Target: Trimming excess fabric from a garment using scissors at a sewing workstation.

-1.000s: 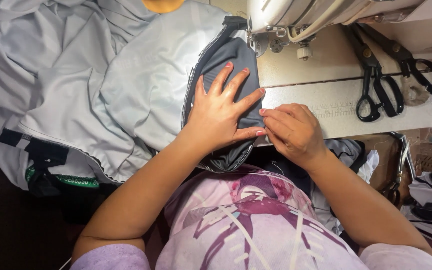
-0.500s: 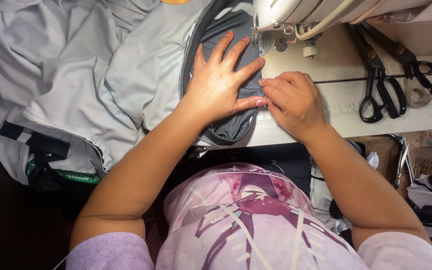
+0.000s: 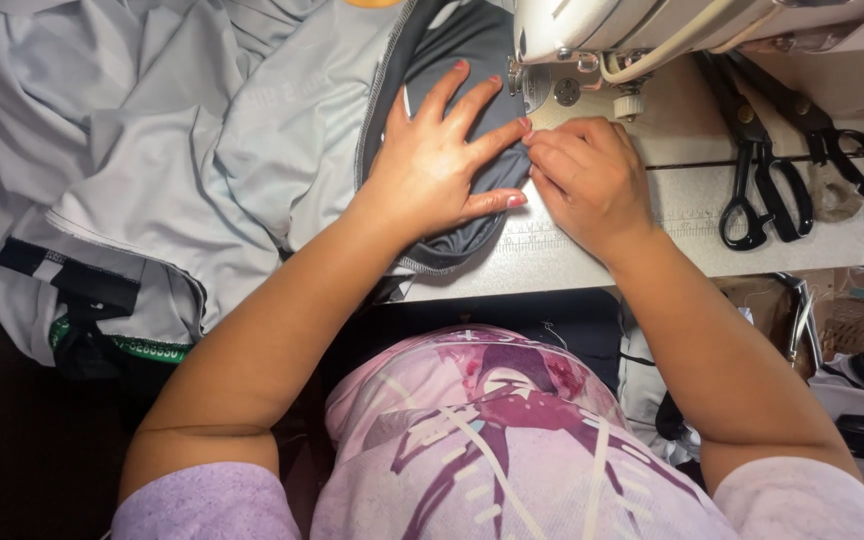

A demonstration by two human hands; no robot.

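While the left hand lay spread flat, pinning the dark grey fabric piece taut at the sewing table's front edge, the right hand, fingers curled and gripping nothing, steadied its edge beside the sewing machine.

Bright, sharp centre; dark lower-left corner

fabric left of machine | scissors right (on table)

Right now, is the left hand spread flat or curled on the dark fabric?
Spread flat: the left hand lies palm down, fingers fanned, on the dark fabric.
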